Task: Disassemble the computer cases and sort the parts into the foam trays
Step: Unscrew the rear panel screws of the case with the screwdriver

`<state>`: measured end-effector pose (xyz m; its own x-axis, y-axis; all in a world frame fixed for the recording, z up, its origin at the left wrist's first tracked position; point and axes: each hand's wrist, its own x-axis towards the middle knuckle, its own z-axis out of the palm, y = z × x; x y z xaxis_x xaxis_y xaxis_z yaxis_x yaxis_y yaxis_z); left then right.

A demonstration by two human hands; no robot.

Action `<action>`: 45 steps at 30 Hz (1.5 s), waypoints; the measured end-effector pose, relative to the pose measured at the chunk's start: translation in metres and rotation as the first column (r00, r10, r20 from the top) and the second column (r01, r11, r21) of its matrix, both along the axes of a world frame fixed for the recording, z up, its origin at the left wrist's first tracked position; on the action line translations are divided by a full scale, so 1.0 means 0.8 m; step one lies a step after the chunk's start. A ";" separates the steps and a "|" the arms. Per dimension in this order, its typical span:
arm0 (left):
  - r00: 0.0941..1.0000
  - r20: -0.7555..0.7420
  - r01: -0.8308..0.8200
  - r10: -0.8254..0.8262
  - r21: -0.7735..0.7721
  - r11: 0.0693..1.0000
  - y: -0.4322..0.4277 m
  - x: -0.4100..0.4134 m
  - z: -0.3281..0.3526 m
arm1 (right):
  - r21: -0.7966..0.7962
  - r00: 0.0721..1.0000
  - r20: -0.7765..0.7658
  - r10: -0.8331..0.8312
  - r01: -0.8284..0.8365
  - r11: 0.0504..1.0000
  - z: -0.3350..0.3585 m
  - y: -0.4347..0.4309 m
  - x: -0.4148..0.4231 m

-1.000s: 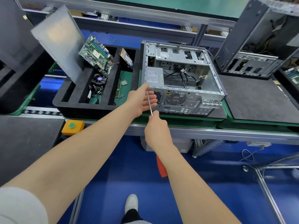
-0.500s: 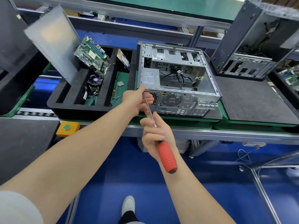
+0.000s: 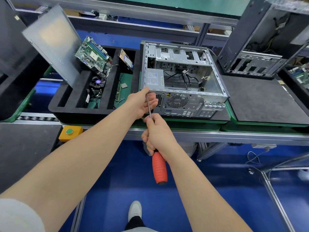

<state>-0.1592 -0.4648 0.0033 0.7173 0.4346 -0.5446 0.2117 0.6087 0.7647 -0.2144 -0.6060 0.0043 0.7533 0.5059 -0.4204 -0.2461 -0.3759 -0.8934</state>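
Head view: over the last second the right hand (image 3: 158, 133) has slid down the screwdriver (image 3: 159, 168) from high on the shaft to the top of the red handle, which now shows below the fist, hanging out past the desk's (image 3: 234, 137) near edge. The left hand (image 3: 142, 104) has stayed at the near left corner of the case (image 3: 184, 101). That regrip looks like a move from setting the tip to turning it, probably on a screw of the rear panel that holds the supply (image 3: 154, 77). The supply is still seated inside that corner, so this part is not yet freed for the tray (image 3: 70, 113). The right hand is curled tight round the handle's top, wrist bent, with the shaft running up and away to the panel's upper left corner. The tip itself is hidden by the left hand. That hand is slack and open, thumb on the case's top rim, fingers spread behind the shaft and gripping nothing. The case lies on its side on a black mat at the desk's near edge. The tray lies just left of it and already carries a board (image 3: 92, 56) and a fan (image 3: 97, 82).
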 end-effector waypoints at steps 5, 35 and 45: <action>0.994 -0.042 0.098 -0.102 -0.097 0.990 -0.001 0.005 0.013 | -0.493 0.866 0.411 0.286 -0.052 0.868 -0.004 0.009 -0.002; 0.984 -0.100 0.129 -0.147 -0.171 0.977 0.010 0.008 0.004 | -0.541 0.859 0.476 0.189 0.116 0.833 -0.030 0.000 -0.006; 0.971 -0.123 0.171 -0.203 -0.230 0.958 0.013 0.016 0.014 | 0.282 0.950 -0.301 0.086 0.003 0.959 -0.038 -0.019 0.010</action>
<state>-0.1466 -0.4548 0.0146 0.6813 0.1607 -0.7141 0.4359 0.6947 0.5722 -0.2061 -0.6214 -0.0261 0.5856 0.6630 -0.4664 -0.5140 -0.1413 -0.8461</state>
